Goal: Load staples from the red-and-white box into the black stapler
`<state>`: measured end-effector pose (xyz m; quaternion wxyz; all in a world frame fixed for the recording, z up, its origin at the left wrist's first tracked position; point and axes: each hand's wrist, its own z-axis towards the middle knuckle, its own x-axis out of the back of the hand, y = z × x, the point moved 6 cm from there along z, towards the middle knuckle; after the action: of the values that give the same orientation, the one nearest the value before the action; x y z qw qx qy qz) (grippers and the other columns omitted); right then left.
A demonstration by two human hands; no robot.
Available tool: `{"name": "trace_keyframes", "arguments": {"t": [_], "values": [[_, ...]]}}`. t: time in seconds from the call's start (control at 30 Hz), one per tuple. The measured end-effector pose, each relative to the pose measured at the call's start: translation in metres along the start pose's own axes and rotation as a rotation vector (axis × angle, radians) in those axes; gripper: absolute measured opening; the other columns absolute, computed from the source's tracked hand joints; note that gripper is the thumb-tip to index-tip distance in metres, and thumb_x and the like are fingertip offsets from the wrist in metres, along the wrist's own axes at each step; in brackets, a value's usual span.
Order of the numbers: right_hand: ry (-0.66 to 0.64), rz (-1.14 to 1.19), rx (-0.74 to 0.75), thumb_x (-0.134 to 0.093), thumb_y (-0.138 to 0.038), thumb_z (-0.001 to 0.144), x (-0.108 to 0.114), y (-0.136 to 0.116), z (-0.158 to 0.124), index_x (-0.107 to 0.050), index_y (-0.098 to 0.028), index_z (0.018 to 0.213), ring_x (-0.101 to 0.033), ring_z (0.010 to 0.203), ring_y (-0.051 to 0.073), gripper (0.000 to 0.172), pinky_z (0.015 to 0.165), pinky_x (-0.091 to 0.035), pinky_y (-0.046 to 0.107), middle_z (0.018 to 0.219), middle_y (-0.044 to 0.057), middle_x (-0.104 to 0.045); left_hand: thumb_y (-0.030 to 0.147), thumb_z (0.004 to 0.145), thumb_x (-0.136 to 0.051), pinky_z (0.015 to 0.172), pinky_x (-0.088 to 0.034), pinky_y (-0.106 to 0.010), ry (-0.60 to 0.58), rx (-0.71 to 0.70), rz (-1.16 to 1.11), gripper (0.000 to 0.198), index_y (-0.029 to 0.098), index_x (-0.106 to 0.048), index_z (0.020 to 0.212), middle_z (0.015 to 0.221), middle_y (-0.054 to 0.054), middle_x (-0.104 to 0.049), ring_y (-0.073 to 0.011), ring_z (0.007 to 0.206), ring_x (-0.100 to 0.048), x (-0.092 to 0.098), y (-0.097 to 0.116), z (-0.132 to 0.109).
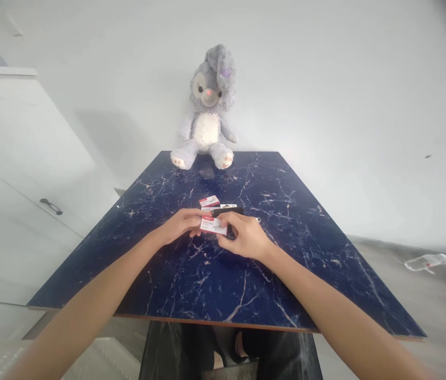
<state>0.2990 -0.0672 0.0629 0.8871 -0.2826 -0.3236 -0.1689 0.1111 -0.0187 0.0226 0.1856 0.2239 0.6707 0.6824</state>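
Observation:
A small white and red box (212,226) with printed lettering is held between both hands above the middle of the table. My left hand (181,226) grips its left end, thumb and fingers closed on it. My right hand (245,235) pinches its right end. Just behind it lies a second small red and white box (209,201). Beside that, a black object (228,211) is partly covered by my right hand, with a white piece along its far side; I cannot make out its kind.
A grey plush rabbit (207,126) sits at the far edge of the dark blue marbled table (238,285), against the wall. A white cabinet (20,174) with a dark handle stands at the left. Clear plastic packaging (428,262) lies on the floor at the right.

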Motion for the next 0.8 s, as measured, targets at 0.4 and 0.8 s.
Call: {"name": "trace_keyframes", "arguments": {"t": [0.4,0.8], "values": [[0.005,0.017,0.016,-0.064,-0.028,0.08,-0.001,0.0,-0.001,-0.054,-0.022,0.094,-0.062,0.065,0.013,0.017,0.062,-0.049,0.026,0.095,0.003,-0.072,0.025,0.081,-0.071,0.052,-0.044,-0.022,0.022,0.005,0.04,0.026,0.015,-0.076,0.104,0.073,-0.004,-0.068,-0.0115,0.059,-0.056,-0.004,0.007,0.0],[-0.035,-0.028,-0.013,-0.069,-0.039,0.084,0.003,0.006,0.0,-0.059,-0.023,0.102,-0.064,0.065,0.014,0.027,0.062,-0.047,0.025,0.088,0.002,-0.072,0.028,0.08,-0.071,0.058,-0.04,-0.025,0.129,-0.032,0.074,0.029,0.015,-0.079,0.104,0.081,-0.008,-0.072,-0.0144,0.066,-0.056,0.01,0.0,0.002]]}}
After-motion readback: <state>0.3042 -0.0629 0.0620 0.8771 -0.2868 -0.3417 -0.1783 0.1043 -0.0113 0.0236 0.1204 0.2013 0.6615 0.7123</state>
